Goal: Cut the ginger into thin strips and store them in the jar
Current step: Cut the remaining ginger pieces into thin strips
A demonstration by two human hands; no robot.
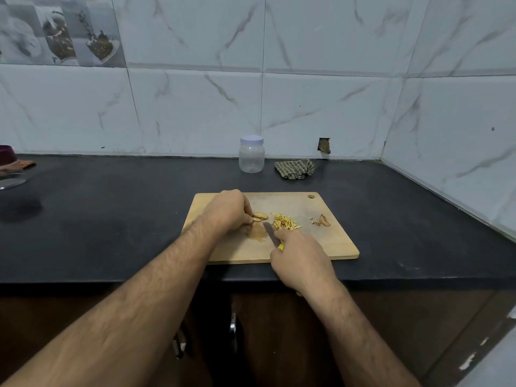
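Left hand (227,209) is pinching thin ginger slices (260,217) flat on the chopping board (329,247); right hand (300,259) is gripping the knife (270,233). Slices are probably light, stiff, slippery: best steadied by fingertips.

crumpled checked cloth (294,169) sits on the black bench (111,219) by the marble-tile wall (321,101); maroon bowl (7,155) at far left edge

head | worn, looks forward and down | near the cutting board (329,247) | single view
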